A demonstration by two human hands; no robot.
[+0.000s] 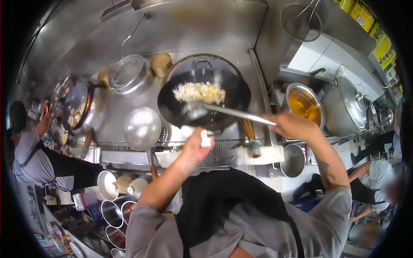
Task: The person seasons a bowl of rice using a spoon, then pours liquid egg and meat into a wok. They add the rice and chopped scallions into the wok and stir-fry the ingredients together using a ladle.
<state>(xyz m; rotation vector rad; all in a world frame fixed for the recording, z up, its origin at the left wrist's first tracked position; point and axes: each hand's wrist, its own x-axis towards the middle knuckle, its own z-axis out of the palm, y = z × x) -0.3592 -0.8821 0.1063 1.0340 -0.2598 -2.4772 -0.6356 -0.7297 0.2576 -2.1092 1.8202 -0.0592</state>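
In the head view, the left hand (198, 146) is pinching a folded white cloth (206, 138) at the near edge of a round, black metal wok (238, 88). The right hand (292, 125), fingers pressed together, is gripping a long-handled silvery metal ladle (241, 113), which is slanting over the wok's right rim. Its head is blurring just beside the loose, shredded white-and-yellow food (199, 92) in the wok. A strip of smooth steel stovetop (109, 117) is running left of the wok, where a round, perforated metal skimmer (143, 128) is lying near the rim. A bamboo brush (251, 139) is lying to the near right, and a shiny steel pot (291, 92) of amber liquid is standing farther right.
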